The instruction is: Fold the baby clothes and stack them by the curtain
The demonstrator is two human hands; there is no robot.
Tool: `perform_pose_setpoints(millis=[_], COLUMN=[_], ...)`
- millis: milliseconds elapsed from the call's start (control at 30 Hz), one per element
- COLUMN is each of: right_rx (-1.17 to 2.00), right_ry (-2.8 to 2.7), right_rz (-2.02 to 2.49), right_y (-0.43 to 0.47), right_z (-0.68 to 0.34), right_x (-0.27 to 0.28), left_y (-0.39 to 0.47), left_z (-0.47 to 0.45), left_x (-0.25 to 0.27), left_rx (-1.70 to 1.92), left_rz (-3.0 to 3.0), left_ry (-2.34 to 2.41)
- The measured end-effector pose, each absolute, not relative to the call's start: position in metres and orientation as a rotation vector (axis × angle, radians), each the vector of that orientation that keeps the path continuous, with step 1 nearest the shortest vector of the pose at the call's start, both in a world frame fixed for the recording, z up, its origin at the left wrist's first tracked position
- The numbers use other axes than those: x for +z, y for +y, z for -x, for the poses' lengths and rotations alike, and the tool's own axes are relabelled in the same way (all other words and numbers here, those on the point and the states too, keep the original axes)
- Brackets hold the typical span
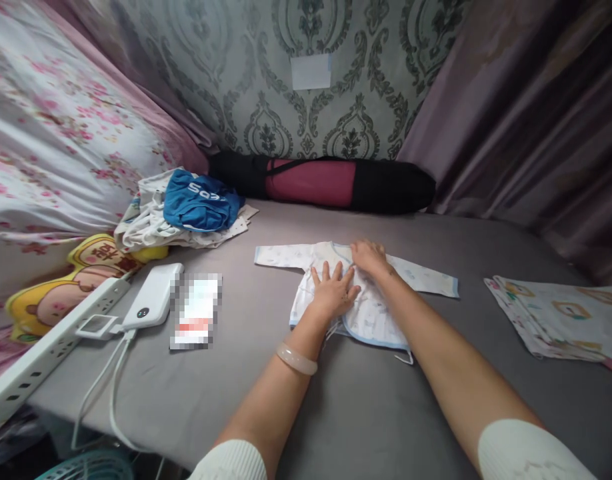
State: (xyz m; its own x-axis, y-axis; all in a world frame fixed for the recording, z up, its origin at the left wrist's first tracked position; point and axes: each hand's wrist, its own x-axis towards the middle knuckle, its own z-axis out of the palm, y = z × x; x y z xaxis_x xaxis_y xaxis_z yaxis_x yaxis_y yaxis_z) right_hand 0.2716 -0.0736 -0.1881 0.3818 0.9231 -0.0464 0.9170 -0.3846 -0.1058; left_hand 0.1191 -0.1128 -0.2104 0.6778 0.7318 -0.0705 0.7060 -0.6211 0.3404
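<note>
A small white baby shirt (pixel 306 287) with light blue trim lies on the grey sheet, its sleeves spread out to both sides. My left hand (pixel 333 291) rests flat on the shirt's front with the fingers spread. Up at the neckline, my right hand (pixel 370 257) has its fingers curled in against the cloth by the collar. Its fingertips are partly hidden. White ties (pixel 404 358) hang out below the blue hem.
To the left are a power strip (pixel 61 353), a white power bank (pixel 153 297) with cables, a phone with a blurred screen (pixel 199 310) and a yellow plush (pixel 46 297). Piled clothes (pixel 201 203) and a long black-and-red bag (pixel 311 183) lie behind. Folded cloth (pixel 561 320) sits right.
</note>
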Motion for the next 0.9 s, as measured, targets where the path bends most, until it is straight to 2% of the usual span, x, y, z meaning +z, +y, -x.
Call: perform_pose_setpoints(millis=[200,567,800,900], right_rx=[0.081,-0.106,0.202,0.154], right_ry=[-2.002,-1.981,-1.972,-1.913], right_rz=[2.306,2.220,2.141,2.026], right_y=[-0.037,-0.018,-0.030,-0.066], right_z=[-0.245,-0.243,-0.259,-0.276], right_x=[-0.180,-0.205,-0.199,-0.195], left_y=[-0.119,-0.117,-0.111,-0.107], left_z=[-0.119,-0.120,-0.120,-0.119], left_x=[-0.208,-0.210,-0.207,-0.207], left_rx=[0.111,0.065,-0.024,-0.045], left_rz=[-2.589,-2.615,-2.558,-2.537], left_ry=[1.139,1.131,1.100,1.097])
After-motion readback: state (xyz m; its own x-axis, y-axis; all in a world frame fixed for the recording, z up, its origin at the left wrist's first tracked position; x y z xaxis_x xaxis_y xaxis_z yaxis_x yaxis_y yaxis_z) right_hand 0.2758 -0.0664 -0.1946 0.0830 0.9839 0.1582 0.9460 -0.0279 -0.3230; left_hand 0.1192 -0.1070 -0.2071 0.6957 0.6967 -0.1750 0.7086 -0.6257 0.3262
